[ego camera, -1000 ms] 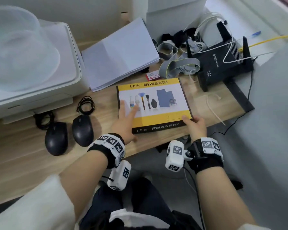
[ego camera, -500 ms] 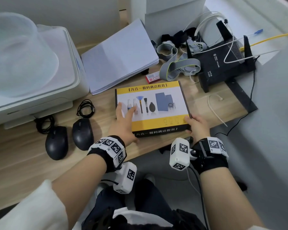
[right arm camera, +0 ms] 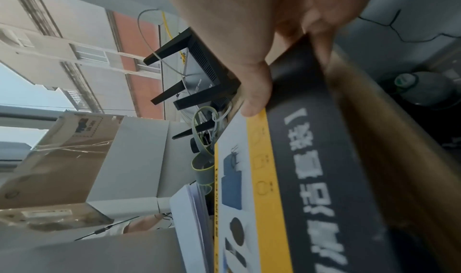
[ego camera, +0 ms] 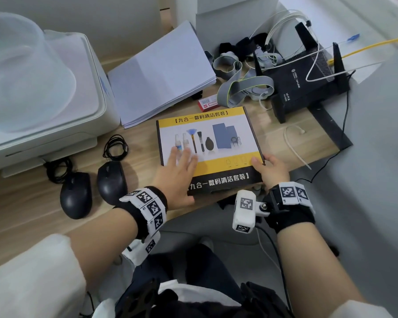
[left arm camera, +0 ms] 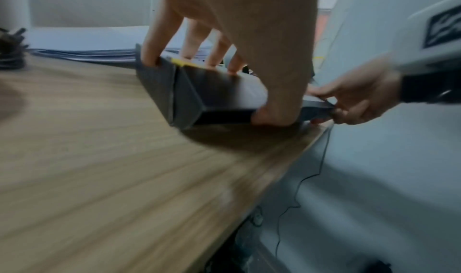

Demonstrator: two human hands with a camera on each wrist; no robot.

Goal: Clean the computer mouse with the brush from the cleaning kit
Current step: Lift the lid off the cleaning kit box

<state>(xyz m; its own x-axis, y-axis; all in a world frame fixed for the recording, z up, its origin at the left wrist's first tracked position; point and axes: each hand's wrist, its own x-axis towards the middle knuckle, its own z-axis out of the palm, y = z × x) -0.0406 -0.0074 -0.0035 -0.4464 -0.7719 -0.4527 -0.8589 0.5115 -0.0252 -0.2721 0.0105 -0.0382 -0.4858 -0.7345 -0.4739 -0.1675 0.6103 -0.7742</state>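
The cleaning kit box (ego camera: 216, 125), yellow, white and black with tools printed on its lid, lies near the desk's front edge. No real brush is in view. My left hand (ego camera: 179, 171) rests on the lid with straight, spread fingers (left arm camera: 194, 40), thumb against the black front face. My right hand (ego camera: 271, 171) pinches the box's front right corner, thumb (right arm camera: 254, 92) on top. In the left wrist view the box (left arm camera: 189, 88) looks tilted. Two black mice (ego camera: 76, 193) (ego camera: 112, 182) sit left of the box, untouched.
A white printer (ego camera: 44, 99) fills the left. A paper stack (ego camera: 161, 76), a small red box (ego camera: 208, 103), grey straps (ego camera: 244, 88) and a black router (ego camera: 303, 83) crowd the back. Coiled black cable (ego camera: 115, 146) lies behind the mice. The desk's front edge (ego camera: 32, 237) runs close to me.
Both hands have drawn the box toward me, closer to the desk's front edge. More of its black front face shows now. The mice have not moved.
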